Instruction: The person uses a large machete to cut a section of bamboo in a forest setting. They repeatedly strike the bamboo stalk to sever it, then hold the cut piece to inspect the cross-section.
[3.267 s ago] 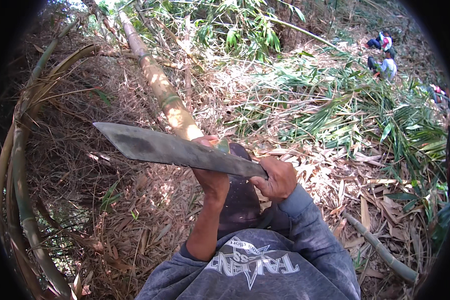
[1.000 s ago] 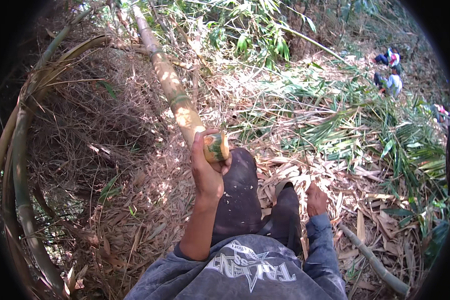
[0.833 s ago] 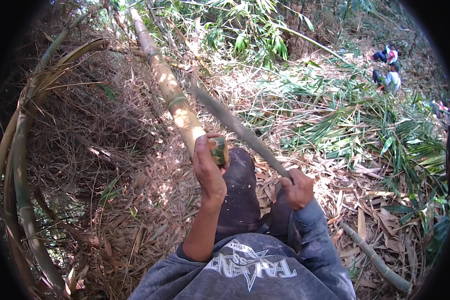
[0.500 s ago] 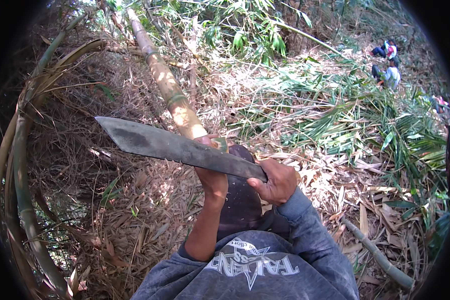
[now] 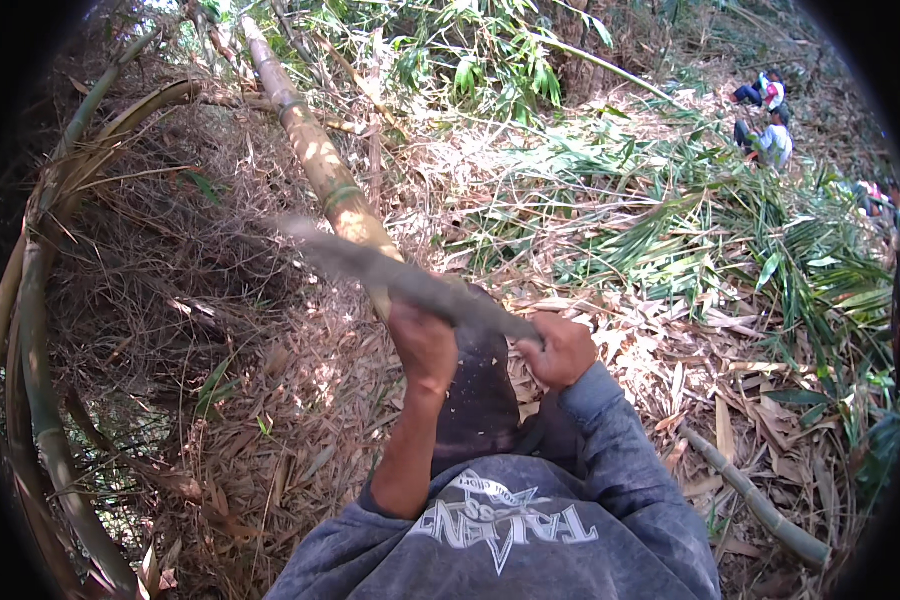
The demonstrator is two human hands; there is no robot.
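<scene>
A long, broad-bladed machete [image 5: 395, 277] is in my right hand [image 5: 560, 350], whose fingers are wrapped round its handle. The blade slants up and left, blurred by motion, and crosses in front of the near end of a thick yellow-brown bamboo pole [image 5: 315, 155]. At that end of the pole is my left hand [image 5: 423, 350], gripping it just under the blade. Most of the left fingers and the pole's cut end are hidden behind the machete. My dark-trousered leg [image 5: 478, 390] is beneath the pole's end.
Curved bamboo stems [image 5: 40, 350] stand at the left beside dry brush. A cut bamboo piece [image 5: 760, 500] lies on leaf litter at the lower right. Cut green leaves [image 5: 660, 220] cover the ground to the right. People [image 5: 770, 140] sit at the far right.
The machete blade has swung and turned, its broad face no longer showing clearly. My right hand has risen slightly. The left hand stays at the bamboo pole's end.
</scene>
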